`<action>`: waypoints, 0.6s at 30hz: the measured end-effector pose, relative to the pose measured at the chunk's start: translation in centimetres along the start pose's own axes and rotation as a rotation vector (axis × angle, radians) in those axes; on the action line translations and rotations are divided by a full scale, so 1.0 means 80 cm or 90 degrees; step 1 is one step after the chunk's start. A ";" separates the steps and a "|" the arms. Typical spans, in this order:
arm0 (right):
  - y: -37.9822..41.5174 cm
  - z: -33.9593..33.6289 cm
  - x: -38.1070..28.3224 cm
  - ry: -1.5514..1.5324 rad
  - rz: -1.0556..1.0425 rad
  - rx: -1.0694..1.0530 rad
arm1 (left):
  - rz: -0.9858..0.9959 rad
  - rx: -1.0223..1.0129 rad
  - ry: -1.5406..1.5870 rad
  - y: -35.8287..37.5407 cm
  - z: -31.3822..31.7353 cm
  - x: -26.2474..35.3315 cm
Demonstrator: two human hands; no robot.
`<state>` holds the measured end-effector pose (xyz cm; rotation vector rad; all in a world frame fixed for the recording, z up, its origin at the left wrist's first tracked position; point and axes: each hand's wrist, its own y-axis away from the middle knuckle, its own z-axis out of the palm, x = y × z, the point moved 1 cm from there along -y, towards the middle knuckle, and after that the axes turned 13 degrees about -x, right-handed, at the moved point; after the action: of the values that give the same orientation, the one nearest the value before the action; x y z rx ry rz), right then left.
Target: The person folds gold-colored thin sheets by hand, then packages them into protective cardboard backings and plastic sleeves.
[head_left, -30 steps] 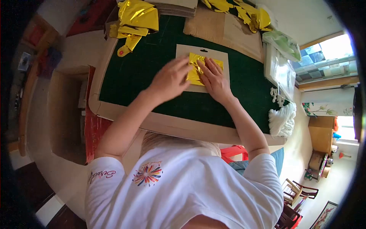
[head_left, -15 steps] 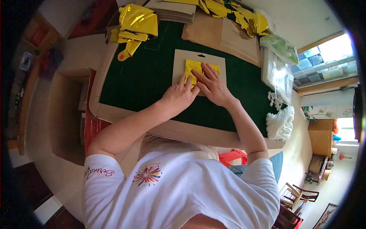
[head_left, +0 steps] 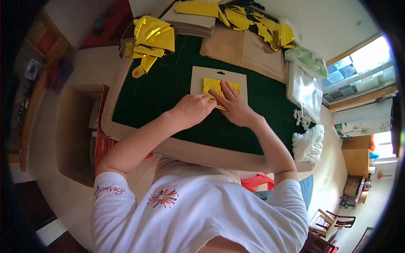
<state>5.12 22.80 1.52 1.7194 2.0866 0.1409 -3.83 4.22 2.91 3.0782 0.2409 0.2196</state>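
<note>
A folded gold foil balloon (head_left: 211, 84) lies on a grey-beige backing card (head_left: 196, 79) with a hang slot near its top edge. My left hand (head_left: 193, 109) is closed, fingers curled round the lower left edge of the foil; its fingertips are partly hidden. Across the right and middle part of the foil lies my right hand (head_left: 237, 108), fingers stretched out and pressing flat. Both hands are close together, the left fingertips beside the right thumb. Under the card is a dark green mat (head_left: 156, 97).
More gold foil balloons (head_left: 154, 36) sit at the back left, others along the far edge. A stack of grey cards (head_left: 190, 27) and brown cardboard (head_left: 223, 46) lie behind. To the right are clear plastic bags (head_left: 301, 90) and a white thread bundle (head_left: 308, 143). An open box (head_left: 78, 126) stands left.
My left hand's fingers, spread over the foil before, have drawn down and curled at its lower left edge. My right hand stays flat on the foil. The whole view has shifted slightly.
</note>
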 end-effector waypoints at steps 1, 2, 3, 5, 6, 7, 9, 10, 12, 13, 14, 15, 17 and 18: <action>0.001 0.006 0.005 0.002 0.001 0.004 | 0.002 0.002 -0.004 -0.005 -0.015 -0.006; 0.003 0.011 0.011 -0.003 -0.032 0.036 | 0.009 -0.023 0.124 -0.013 -0.035 -0.017; 0.008 0.013 0.015 -0.007 -0.064 0.068 | 0.017 -0.050 0.252 -0.019 -0.060 -0.026; 0.021 0.007 0.020 -0.118 -0.088 0.085 | -0.051 0.029 0.304 -0.040 -0.094 -0.047; 0.029 0.004 0.022 -0.230 -0.117 0.095 | -0.070 0.088 0.313 -0.057 -0.092 -0.067; 0.037 0.007 0.025 -0.225 -0.116 0.101 | -0.077 0.091 0.287 -0.075 -0.095 -0.083; 0.052 0.020 0.036 -0.549 -0.028 0.099 | -0.077 0.064 0.248 -0.114 -0.091 -0.108; 0.057 0.024 0.040 -0.542 -0.028 0.106 | -0.083 0.032 0.214 -0.135 -0.085 -0.118; 0.060 0.029 0.048 -0.752 0.092 0.072 | -0.065 0.034 0.175 -0.185 -0.062 -0.129; 0.060 0.026 0.050 -0.727 0.107 0.044 | -0.049 0.028 0.141 -0.208 -0.059 -0.128; 0.059 0.024 0.049 -0.702 0.123 0.017 | -0.045 0.031 0.136 -0.229 -0.056 -0.128; 0.058 0.025 0.046 -0.699 0.123 0.024 | 0.006 -0.035 0.081 -0.250 -0.057 -0.123; 0.053 0.018 0.036 -0.337 -0.179 0.147 | 0.059 -0.092 0.023 -0.292 -0.054 -0.121; 0.052 0.010 0.028 -0.305 -0.145 0.061 | 0.096 -0.081 -0.032 -0.306 -0.050 -0.116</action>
<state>8.93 25.71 1.69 1.3783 1.9228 -0.4068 -17.16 27.09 4.19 2.9724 -0.0082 0.1559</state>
